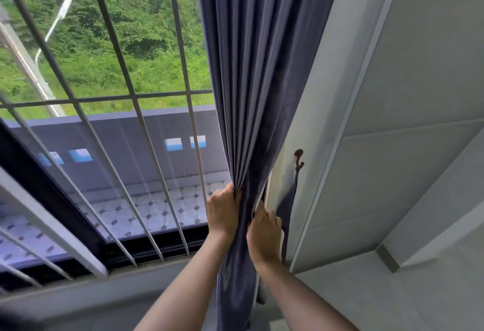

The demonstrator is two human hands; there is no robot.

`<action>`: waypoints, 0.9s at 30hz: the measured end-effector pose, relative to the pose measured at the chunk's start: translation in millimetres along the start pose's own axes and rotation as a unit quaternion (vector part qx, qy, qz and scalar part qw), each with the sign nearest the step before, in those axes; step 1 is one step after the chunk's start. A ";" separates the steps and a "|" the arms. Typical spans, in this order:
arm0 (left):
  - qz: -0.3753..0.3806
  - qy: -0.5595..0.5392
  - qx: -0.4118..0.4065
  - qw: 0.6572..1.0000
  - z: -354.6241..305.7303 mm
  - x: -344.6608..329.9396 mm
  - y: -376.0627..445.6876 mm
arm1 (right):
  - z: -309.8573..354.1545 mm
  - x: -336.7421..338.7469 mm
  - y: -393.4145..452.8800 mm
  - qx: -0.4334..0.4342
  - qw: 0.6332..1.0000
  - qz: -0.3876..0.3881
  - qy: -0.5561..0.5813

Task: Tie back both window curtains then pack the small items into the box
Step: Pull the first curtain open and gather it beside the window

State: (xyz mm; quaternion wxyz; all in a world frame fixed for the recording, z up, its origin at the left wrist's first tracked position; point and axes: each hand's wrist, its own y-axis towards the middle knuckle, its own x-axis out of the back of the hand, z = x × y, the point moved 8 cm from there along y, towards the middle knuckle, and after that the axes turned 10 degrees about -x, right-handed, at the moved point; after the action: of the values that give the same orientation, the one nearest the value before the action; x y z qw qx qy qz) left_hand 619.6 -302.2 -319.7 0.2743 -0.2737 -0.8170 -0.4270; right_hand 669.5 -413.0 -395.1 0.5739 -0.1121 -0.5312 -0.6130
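A pale window sill (pixel 78 296) runs along the lower left of the frame beneath the barred window. At right centre, a brown wall hook (pixel 298 157) carries a dark blue tieback (pixel 289 199).

No legible text, label, brand, number or sign anywhere in view. The pale squares on the grey wall outside are blank at this sharpness; nothing readable on them.
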 end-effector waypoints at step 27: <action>0.039 -0.009 -0.047 0.998 -12.0 -13.9 -21.7 | -0.3 -35.3 -14.6 0.018 0.989 0.123 -0.075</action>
State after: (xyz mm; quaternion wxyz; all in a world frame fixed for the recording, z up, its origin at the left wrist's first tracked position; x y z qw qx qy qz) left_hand 617.1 -325.9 -335.2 0.2707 -0.3217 -0.7871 -0.4513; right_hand 668.8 -395.9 -429.2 0.6055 -0.2120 -0.5658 -0.5180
